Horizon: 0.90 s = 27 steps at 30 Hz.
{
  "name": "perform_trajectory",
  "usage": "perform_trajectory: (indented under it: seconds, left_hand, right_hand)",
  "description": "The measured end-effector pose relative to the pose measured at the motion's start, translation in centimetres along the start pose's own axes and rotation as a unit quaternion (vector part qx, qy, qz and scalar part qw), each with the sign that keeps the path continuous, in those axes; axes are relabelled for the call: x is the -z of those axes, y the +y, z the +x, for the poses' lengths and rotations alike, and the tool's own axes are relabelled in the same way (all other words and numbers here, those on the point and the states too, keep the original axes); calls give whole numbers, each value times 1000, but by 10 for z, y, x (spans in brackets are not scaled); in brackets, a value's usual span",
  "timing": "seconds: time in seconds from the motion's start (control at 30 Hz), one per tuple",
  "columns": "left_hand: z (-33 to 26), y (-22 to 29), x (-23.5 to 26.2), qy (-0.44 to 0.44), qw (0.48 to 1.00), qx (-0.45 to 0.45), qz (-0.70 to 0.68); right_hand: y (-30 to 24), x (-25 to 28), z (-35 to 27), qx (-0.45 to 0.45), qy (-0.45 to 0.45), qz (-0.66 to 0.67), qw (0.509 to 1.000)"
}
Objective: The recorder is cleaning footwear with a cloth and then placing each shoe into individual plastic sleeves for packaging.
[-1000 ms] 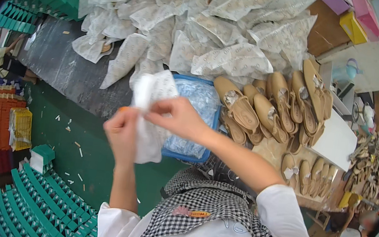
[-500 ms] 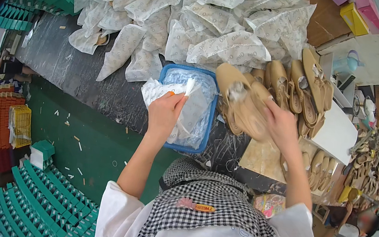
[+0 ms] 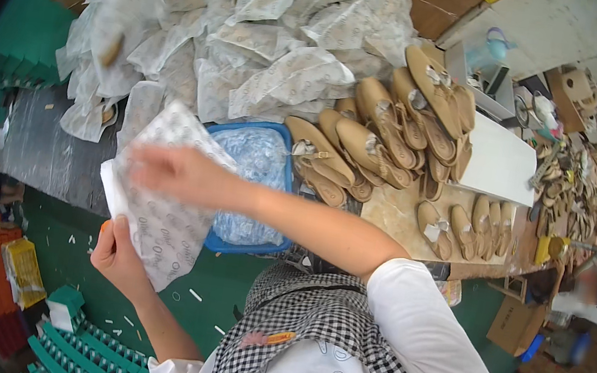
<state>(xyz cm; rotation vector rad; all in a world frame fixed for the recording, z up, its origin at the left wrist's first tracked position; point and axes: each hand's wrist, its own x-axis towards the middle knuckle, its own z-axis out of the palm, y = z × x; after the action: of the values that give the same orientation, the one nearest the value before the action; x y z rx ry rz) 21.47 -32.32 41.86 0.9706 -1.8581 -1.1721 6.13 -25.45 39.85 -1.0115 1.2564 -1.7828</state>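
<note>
At the left of the head view my left hand (image 3: 114, 252) is closed, pinching the folded edge of a white printed shoe bag (image 3: 170, 233). The bag hangs spread out toward the blue basket. My right hand (image 3: 163, 169) reaches across to the left, over the upper part of this bag; its fingers are smeared by motion. Beyond it, a blurred bag (image 3: 119, 24) with something tan at its lower end shows over the left side of the bag pile. Clear crinkled plastic (image 3: 253, 180) fills the blue basket (image 3: 248, 247) under my right forearm.
A heap of wrapped shoes (image 3: 286, 55) covers the far side of the dark table (image 3: 51, 152). Tan shoes (image 3: 378, 133) are stacked right of the basket, beside a white box (image 3: 504, 162). Green boxes (image 3: 22, 33) stand far left. Another person (image 3: 590, 285) is at the far right.
My right hand has swung far left and no longer holds the pair of tan shoes. My left hand has moved left and down with a bag. A blurred bag now appears over the pile.
</note>
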Motion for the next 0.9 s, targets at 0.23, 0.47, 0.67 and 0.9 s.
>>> perform_trajectory:
  seconds: [0.23, 0.47, 0.67, 0.9]
  left_hand:
    - [-33, -32, -38, -100, 995, 14, -21]
    - [-62, -15, -109, -256, 957, -92, 100]
    - [-79, -36, -127, -212, 933, -159, 242]
    - [-137, 11, -78, -224, 966, -95, 90]
  right_hand:
    - [-8, 110, -170, -208, 177, -279, 921]
    - [44, 213, -281, -163, 201, -669, 697]
    - [-99, 128, -262, -113, -23, -452, 885]
    - [10, 50, -167, -139, 199, -23, 970]
